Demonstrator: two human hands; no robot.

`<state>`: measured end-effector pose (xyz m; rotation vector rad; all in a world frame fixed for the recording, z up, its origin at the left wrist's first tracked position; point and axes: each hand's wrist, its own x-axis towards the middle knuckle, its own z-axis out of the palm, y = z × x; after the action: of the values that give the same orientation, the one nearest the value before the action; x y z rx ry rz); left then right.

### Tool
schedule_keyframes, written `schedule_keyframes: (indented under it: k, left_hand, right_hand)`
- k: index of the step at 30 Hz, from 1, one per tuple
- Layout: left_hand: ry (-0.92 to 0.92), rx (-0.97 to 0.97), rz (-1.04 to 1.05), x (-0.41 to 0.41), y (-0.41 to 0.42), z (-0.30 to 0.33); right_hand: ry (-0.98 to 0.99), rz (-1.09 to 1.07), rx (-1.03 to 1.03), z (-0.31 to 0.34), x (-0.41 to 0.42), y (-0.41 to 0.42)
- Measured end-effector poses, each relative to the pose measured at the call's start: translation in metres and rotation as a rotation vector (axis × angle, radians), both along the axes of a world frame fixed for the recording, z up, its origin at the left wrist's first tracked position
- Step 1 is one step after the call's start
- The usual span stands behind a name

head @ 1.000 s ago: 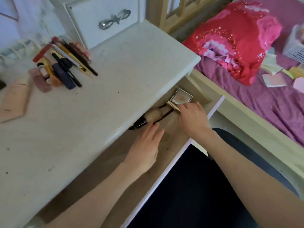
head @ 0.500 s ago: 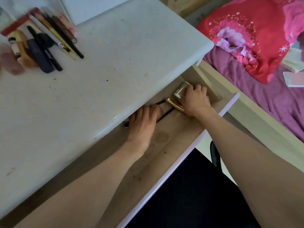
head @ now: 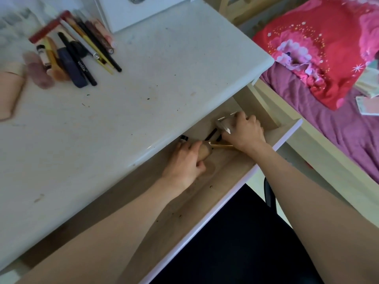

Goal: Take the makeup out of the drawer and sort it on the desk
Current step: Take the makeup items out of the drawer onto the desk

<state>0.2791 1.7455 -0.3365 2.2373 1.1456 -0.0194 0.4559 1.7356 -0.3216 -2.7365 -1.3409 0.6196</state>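
Note:
The wooden drawer (head: 238,171) stands open under the white desk (head: 143,95). Inside it my left hand (head: 185,165) grips a beige foundation bottle (head: 205,153) with a black cap (head: 184,137). My right hand (head: 245,132) holds a square clear compact (head: 224,124) tilted up on its edge. A thin gold stick (head: 221,146) and a black pencil (head: 211,134) lie between the hands. Sorted makeup pencils and tubes (head: 78,52) lie in a row at the desk's far left.
A beige tube (head: 10,89) lies at the desk's left edge. A white drawer unit (head: 139,11) stands at the back. A bed with a purple sheet (head: 328,119) and a red pillow (head: 320,46) is to the right. A dark chair seat (head: 246,242) is below the drawer.
My left hand went from flat and open to gripping the foundation bottle. My right hand closed round the compact and tipped it up off the drawer floor.

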Motion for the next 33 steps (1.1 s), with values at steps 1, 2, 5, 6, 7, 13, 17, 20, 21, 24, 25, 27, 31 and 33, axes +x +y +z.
schedule_keyframes:
  k: [1, 2, 5, 6, 7, 13, 17, 20, 21, 24, 25, 27, 31, 33]
  left_hand:
    - [-0.025, -0.011, 0.007, -0.005, -0.003, 0.006]
    - [-0.054, -0.024, 0.016, -0.010, -0.006, 0.014]
    - [-0.106, -0.069, 0.027, -0.029, -0.018, 0.043]
    - [-0.117, -0.074, 0.030, -0.035, -0.023, 0.054]
    - [-0.127, -0.070, 0.033, -0.042, -0.026, 0.064]
    - [-0.291, -0.166, 0.146, -0.097, -0.032, 0.123]
    - [-0.314, -0.098, 0.265, -0.146, -0.017, 0.154]
    - [-0.286, 0.011, 0.346, -0.191, 0.003, 0.167]
    - [-0.278, 0.020, 0.386, -0.207, 0.010, 0.172]
    - [-0.267, 0.041, 0.510, -0.255, 0.028, 0.181]
    - [-0.267, 0.050, 0.546, -0.270, 0.034, 0.184]
    - [-0.259, 0.073, 0.591, -0.297, 0.049, 0.186]
    - [-0.161, 0.117, 0.581, -0.335, 0.094, 0.182]
    - [-0.146, 0.126, 0.549, -0.345, 0.115, 0.179]
  right_hand:
    - [0.009, 0.005, 0.006, 0.005, -0.004, -0.005]
    - [0.011, 0.008, 0.015, 0.012, -0.008, -0.011]
    - [0.019, -0.001, 0.062, 0.036, -0.022, -0.031]
    - [0.028, -0.005, 0.089, 0.045, -0.029, -0.038]
    - [0.040, -0.009, 0.120, 0.054, -0.036, -0.044]
    - [0.102, -0.002, 0.279, 0.105, -0.087, -0.057]
    - [0.106, 0.086, 0.322, 0.128, -0.134, -0.046]
    - [0.142, 0.163, 0.332, 0.137, -0.180, -0.030]
    - [0.147, 0.205, 0.327, 0.138, -0.196, -0.023]
    - [0.156, 0.332, 0.292, 0.136, -0.243, -0.003]
    - [0.151, 0.366, 0.286, 0.135, -0.258, 0.003]
    - [0.147, 0.404, 0.282, 0.131, -0.285, 0.016]
    - [0.137, 0.413, 0.274, 0.121, -0.324, 0.038]
    - [0.116, 0.408, 0.284, 0.115, -0.336, 0.046]
